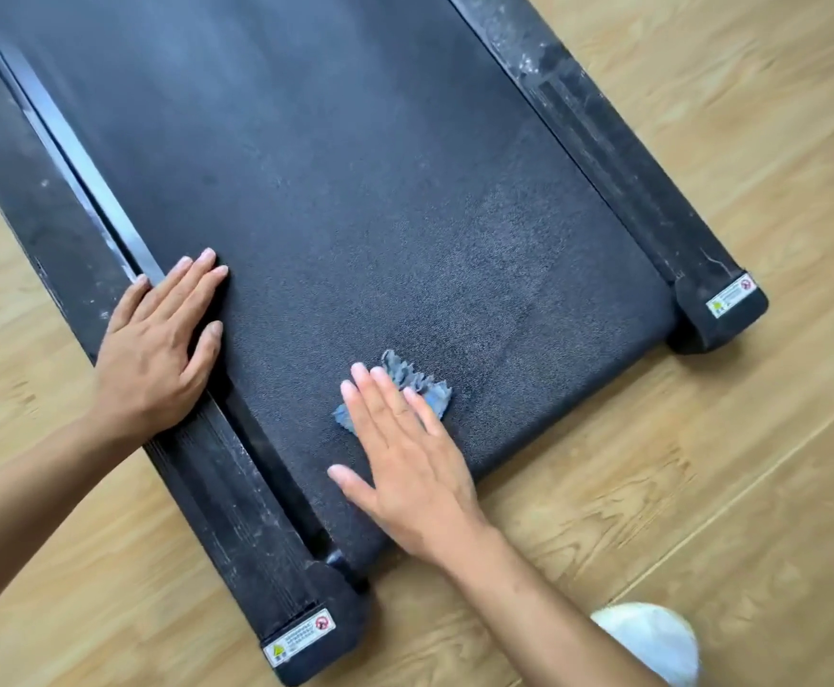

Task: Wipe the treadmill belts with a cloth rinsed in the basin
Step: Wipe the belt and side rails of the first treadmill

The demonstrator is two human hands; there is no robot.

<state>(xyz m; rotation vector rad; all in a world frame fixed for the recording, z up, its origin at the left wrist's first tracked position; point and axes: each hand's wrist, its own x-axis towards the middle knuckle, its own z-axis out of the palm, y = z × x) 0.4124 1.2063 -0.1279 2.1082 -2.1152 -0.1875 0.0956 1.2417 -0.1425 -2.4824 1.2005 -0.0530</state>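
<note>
At the near end of the treadmill, closest to the person, the right hand is lying flat with fingers straight and spread, pressing the cloth onto the treadmill belt. No finger is curling round the cloth, and its crumpled blue-grey edge is poking out past the fingertips. The cloth is sitting just in from the belt's rear edge, roughly midway across.

A little farther up and to the left, the left hand is also resting open. Its palm is lying over the left side rail and its fingers are reaching onto the belt, holding nothing and seemingly bracing. The right hand is plainly the nearer one to the cloth, and the left is well apart from it.

The belt's long axis is running away from the person, up and leftward in the view, so most of the surface is lying ahead of the right fingertips. A paler, dusty-looking patch is showing just beyond the cloth, to its right. Nothing on the belt is standing in the way of a forward stroke.

Around it, a white rounded thing, possibly a shoe, is sitting on the wooden floor at near right. The stickered near end cap is closing off the left rail, and the scuffed right side rail is bounding the belt's other edge. No basin is showing
</note>
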